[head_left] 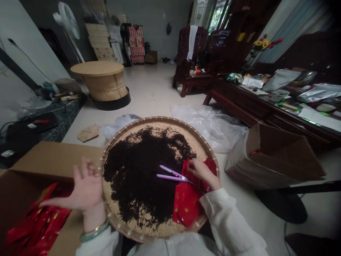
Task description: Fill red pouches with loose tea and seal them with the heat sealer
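A round woven bamboo tray [213,156] holds a wide spread of dark, thin, dried leaves [144,160] that look like loose tea. Over its left rim my left hand [86,190] is open, palm up, fingers spread, with nothing in it. On the tray's right side lies a pile of flat red packets [186,208] with small gold marks. My right hand [201,171] has its fingers curled down and closed on a red packet at the top of this pile; the fingertips are partly hidden. Beside it a purple flat-iron-like clamp [172,177] rests with its jaws apart, over leaves and packets.
At the left stands an open cardboard box [61,160] with red packets [39,220] inside. Another open carton [277,156] is at the right, near a black round stand base [282,206]. Plastic sheeting [210,124] lies beyond the tray, before a cluttered dark wooden table [266,106].
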`<action>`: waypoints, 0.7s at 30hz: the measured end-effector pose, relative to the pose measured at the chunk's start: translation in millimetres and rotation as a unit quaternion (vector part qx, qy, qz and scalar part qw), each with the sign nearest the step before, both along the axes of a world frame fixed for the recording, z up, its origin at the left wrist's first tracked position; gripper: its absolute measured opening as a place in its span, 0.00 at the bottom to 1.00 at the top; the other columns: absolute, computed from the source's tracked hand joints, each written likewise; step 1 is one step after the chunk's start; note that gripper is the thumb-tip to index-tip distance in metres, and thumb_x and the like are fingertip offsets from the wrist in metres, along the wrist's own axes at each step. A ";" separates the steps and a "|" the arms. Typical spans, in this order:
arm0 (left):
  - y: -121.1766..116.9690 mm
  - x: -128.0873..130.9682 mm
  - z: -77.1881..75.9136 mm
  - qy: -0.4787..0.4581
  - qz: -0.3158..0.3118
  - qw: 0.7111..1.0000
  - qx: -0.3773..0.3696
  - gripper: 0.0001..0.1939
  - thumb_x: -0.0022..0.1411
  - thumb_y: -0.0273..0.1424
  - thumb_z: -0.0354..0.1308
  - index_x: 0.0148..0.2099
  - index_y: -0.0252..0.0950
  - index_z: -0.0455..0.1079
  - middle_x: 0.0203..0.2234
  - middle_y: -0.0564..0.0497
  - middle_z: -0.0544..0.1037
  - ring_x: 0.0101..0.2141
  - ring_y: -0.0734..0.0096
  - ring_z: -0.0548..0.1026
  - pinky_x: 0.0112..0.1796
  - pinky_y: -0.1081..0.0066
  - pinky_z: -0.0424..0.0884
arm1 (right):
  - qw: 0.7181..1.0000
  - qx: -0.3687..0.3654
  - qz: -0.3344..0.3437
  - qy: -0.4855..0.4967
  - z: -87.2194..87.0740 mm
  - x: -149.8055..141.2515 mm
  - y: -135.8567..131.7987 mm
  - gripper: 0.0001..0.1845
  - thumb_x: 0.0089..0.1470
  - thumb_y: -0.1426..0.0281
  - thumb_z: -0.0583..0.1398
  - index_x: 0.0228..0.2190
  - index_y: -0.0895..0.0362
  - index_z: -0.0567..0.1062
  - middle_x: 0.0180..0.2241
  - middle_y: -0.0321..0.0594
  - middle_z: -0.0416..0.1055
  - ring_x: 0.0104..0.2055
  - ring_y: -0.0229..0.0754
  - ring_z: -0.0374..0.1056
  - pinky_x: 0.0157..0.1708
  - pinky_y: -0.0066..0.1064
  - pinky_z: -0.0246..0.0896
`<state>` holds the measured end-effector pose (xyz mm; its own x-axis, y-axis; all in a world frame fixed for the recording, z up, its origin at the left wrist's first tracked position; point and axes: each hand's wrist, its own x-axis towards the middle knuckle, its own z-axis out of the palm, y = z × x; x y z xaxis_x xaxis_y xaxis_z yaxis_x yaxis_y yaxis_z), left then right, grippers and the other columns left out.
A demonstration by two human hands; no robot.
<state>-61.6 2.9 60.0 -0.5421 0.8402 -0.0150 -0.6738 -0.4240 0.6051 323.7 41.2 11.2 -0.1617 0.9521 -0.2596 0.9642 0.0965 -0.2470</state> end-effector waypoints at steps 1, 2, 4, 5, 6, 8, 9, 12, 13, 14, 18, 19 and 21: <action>2.4 10.6 -4.7 -0.001 -0.021 1.000 -0.007 0.42 0.52 0.67 0.35 0.49 0.40 0.68 0.47 0.53 0.77 0.49 0.69 0.73 0.42 0.74 0.73 | 1.000 0.010 0.009 0.003 2.3 -0.3 1.0 0.09 0.54 0.75 0.56 0.29 0.60 0.77 0.33 0.45 0.73 0.36 0.43 0.67 0.35 0.27 0.56; 4.9 23.6 -11.3 0.004 -0.069 0.997 -0.022 0.39 0.48 0.66 0.47 0.50 0.41 0.68 0.45 0.52 0.78 0.47 0.66 0.75 0.41 0.73 0.74 | 1.000 0.020 0.018 0.004 4.6 -1.0 1.7 0.09 0.54 0.74 0.56 0.31 0.60 0.77 0.34 0.46 0.73 0.38 0.43 0.67 0.36 0.28 0.56; 8.6 53.5 -27.7 0.028 -0.221 0.972 -0.072 0.35 0.43 0.54 0.65 0.49 0.40 0.70 0.43 0.47 0.79 0.44 0.59 0.76 0.40 0.67 0.74 | 0.999 0.022 0.029 -0.007 7.7 -3.8 1.9 0.09 0.53 0.74 0.57 0.35 0.59 0.77 0.37 0.47 0.73 0.41 0.45 0.67 0.38 0.28 0.57; 9.2 68.3 -36.2 0.040 -0.285 0.953 -0.090 0.32 0.43 0.49 0.68 0.49 0.38 0.71 0.44 0.45 0.79 0.43 0.57 0.76 0.41 0.64 0.74 | 0.999 0.012 0.028 -0.019 8.2 -6.0 1.3 0.10 0.51 0.74 0.59 0.36 0.59 0.77 0.38 0.48 0.74 0.42 0.46 0.67 0.38 0.28 0.57; 9.1 81.9 -44.1 0.057 -0.340 0.933 -0.105 0.29 0.45 0.44 0.69 0.48 0.36 0.72 0.43 0.43 0.79 0.43 0.55 0.77 0.41 0.62 0.74 | 0.999 -0.004 0.023 -0.031 8.0 -8.4 0.3 0.11 0.48 0.75 0.60 0.37 0.59 0.77 0.38 0.48 0.74 0.42 0.47 0.68 0.37 0.28 0.57; 7.3 103.1 -57.2 0.092 -0.410 0.898 -0.126 0.24 0.48 0.38 0.69 0.47 0.34 0.73 0.44 0.39 0.79 0.43 0.54 0.77 0.41 0.62 0.72 | 0.998 -0.032 0.009 -0.051 5.9 -12.9 -2.2 0.10 0.45 0.76 0.61 0.34 0.60 0.79 0.35 0.49 0.75 0.39 0.47 0.70 0.34 0.29 0.58; 6.4 110.0 -62.1 0.105 -0.428 0.888 -0.131 0.23 0.50 0.36 0.69 0.47 0.33 0.73 0.45 0.38 0.78 0.43 0.54 0.77 0.40 0.63 0.72 | 0.998 -0.040 0.002 -0.054 4.5 -14.4 -3.4 0.09 0.46 0.77 0.61 0.31 0.60 0.79 0.33 0.49 0.76 0.37 0.47 0.70 0.32 0.29 0.58; 5.5 117.7 -71.1 0.130 -0.453 0.872 -0.135 0.20 0.53 0.35 0.66 0.48 0.33 0.73 0.45 0.38 0.78 0.41 0.56 0.78 0.39 0.65 0.72 | 0.998 -0.045 -0.005 -0.048 0.6 -15.8 -6.0 0.12 0.48 0.80 0.57 0.29 0.57 0.80 0.31 0.46 0.76 0.35 0.44 0.72 0.30 0.27 0.58; 5.9 117.3 -72.5 0.133 -0.455 0.870 -0.137 0.19 0.53 0.34 0.66 0.48 0.33 0.73 0.44 0.38 0.78 0.40 0.57 0.78 0.38 0.65 0.72 | 0.998 -0.044 -0.004 -0.044 -0.5 -15.8 -6.4 0.13 0.48 0.80 0.57 0.30 0.56 0.80 0.32 0.45 0.76 0.35 0.44 0.72 0.31 0.27 0.58; 6.5 116.4 -73.4 0.134 -0.455 0.869 -0.140 0.19 0.53 0.34 0.66 0.47 0.33 0.73 0.44 0.38 0.78 0.40 0.57 0.78 0.38 0.65 0.72 | 0.998 -0.043 -0.003 -0.042 -1.7 -15.9 -6.7 0.12 0.48 0.79 0.58 0.31 0.56 0.80 0.33 0.45 0.76 0.37 0.45 0.72 0.31 0.27 0.58; 7.9 112.9 -74.1 0.131 -0.447 0.872 -0.153 0.20 0.52 0.35 0.67 0.46 0.33 0.74 0.44 0.38 0.79 0.39 0.57 0.78 0.37 0.66 0.72 | 0.998 -0.046 -0.003 -0.037 -8.1 -19.0 -7.1 0.11 0.44 0.79 0.60 0.32 0.58 0.80 0.35 0.51 0.76 0.37 0.50 0.73 0.30 0.30 0.58; 7.8 112.5 -74.3 0.130 -0.445 0.872 -0.156 0.20 0.52 0.35 0.67 0.46 0.33 0.74 0.44 0.38 0.79 0.39 0.57 0.78 0.37 0.66 0.72 | 0.998 -0.048 -0.005 -0.035 -9.1 -19.4 -6.9 0.11 0.44 0.80 0.60 0.30 0.58 0.80 0.33 0.50 0.76 0.36 0.49 0.73 0.30 0.30 0.58; 7.4 112.0 -75.1 0.131 -0.444 0.872 -0.161 0.19 0.52 0.35 0.67 0.47 0.33 0.73 0.44 0.38 0.79 0.39 0.57 0.78 0.37 0.66 0.72 | 0.999 -0.044 -0.010 -0.028 -7.4 -17.6 -5.8 0.12 0.44 0.82 0.59 0.28 0.57 0.80 0.29 0.47 0.76 0.34 0.48 0.73 0.30 0.29 0.58</action>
